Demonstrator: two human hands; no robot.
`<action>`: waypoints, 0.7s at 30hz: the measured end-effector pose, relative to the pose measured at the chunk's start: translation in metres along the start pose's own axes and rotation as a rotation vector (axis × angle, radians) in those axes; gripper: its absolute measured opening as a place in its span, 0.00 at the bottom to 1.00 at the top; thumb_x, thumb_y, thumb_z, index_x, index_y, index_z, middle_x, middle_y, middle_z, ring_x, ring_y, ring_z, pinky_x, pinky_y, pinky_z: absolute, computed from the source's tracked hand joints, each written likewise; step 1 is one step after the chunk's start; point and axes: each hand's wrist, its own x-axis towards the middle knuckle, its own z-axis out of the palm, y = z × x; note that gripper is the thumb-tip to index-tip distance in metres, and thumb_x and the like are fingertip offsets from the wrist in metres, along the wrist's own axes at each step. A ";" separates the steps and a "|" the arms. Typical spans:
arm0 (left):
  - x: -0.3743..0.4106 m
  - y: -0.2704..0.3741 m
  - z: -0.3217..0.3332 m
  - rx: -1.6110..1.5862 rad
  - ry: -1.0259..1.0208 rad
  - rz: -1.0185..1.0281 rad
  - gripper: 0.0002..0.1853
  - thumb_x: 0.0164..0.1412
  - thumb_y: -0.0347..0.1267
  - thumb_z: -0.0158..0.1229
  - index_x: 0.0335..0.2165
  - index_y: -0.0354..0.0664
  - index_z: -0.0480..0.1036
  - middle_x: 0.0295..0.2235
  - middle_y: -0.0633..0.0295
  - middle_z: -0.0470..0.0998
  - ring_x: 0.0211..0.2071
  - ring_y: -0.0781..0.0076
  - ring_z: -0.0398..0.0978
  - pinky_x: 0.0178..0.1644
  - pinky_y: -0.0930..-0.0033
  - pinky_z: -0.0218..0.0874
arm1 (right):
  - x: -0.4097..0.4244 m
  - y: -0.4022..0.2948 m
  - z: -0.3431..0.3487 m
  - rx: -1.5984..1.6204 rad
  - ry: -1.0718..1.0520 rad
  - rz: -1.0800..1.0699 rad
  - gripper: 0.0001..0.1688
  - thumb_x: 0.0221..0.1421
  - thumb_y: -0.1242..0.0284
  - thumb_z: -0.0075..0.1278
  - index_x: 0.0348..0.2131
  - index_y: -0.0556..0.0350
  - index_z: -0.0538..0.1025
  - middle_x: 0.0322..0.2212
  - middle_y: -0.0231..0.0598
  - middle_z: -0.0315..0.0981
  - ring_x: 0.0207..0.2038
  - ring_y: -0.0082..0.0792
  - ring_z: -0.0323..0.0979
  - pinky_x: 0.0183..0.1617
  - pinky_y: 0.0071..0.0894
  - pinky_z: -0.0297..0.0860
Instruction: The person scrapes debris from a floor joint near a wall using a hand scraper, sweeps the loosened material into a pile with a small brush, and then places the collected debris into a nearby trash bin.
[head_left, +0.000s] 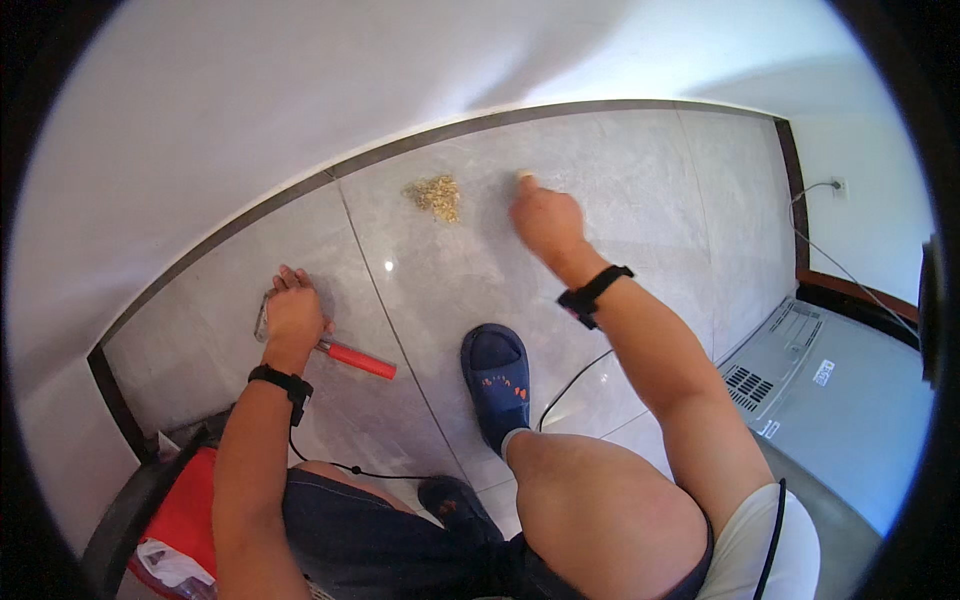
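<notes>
Resting on the grey tiled floor (450, 285), my left hand (294, 311) lies over a metal tool whose red handle (361, 361) sticks out to the right; most of its head is hidden under the palm, so its kind and whether I grip it cannot be told. A curved metal part shows at the hand's left edge. My right hand (549, 217) is closed, with a small pale piece (523, 174) at its fingertips, close to the floor. Between the hands, nearer the right one, lies a small heap of yellowish-brown bits (437, 198).
A white wall rises behind a dark grey skirting (480, 122). At right are a grey metal appliance panel (840, 390) and a cord in a wall socket (839, 187). A blue slipper (496, 379) is below centre; a red bag (180, 510) sits lower left. Black cables trail from my wrists.
</notes>
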 end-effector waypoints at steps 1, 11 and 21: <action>0.000 -0.001 0.001 -0.006 -0.003 -0.007 0.60 0.38 0.47 0.80 0.64 0.27 0.61 0.67 0.31 0.60 0.65 0.40 0.65 0.64 0.54 0.66 | 0.000 -0.024 -0.004 0.036 -0.063 -0.070 0.15 0.61 0.73 0.43 0.44 0.63 0.72 0.28 0.57 0.82 0.30 0.57 0.82 0.34 0.58 0.76; 0.001 0.001 0.003 -0.051 -0.012 -0.018 0.60 0.36 0.44 0.82 0.64 0.27 0.62 0.66 0.32 0.60 0.66 0.39 0.64 0.66 0.53 0.63 | 0.033 -0.006 -0.037 -0.045 0.047 -0.008 0.11 0.62 0.72 0.44 0.41 0.60 0.72 0.28 0.54 0.82 0.31 0.57 0.81 0.36 0.57 0.75; 0.000 -0.003 0.018 -0.046 0.074 -0.004 0.57 0.35 0.45 0.81 0.61 0.28 0.65 0.64 0.36 0.64 0.62 0.44 0.69 0.60 0.55 0.69 | 0.030 -0.053 -0.034 0.013 0.176 -0.347 0.10 0.64 0.71 0.43 0.39 0.57 0.72 0.26 0.49 0.81 0.28 0.54 0.80 0.31 0.52 0.75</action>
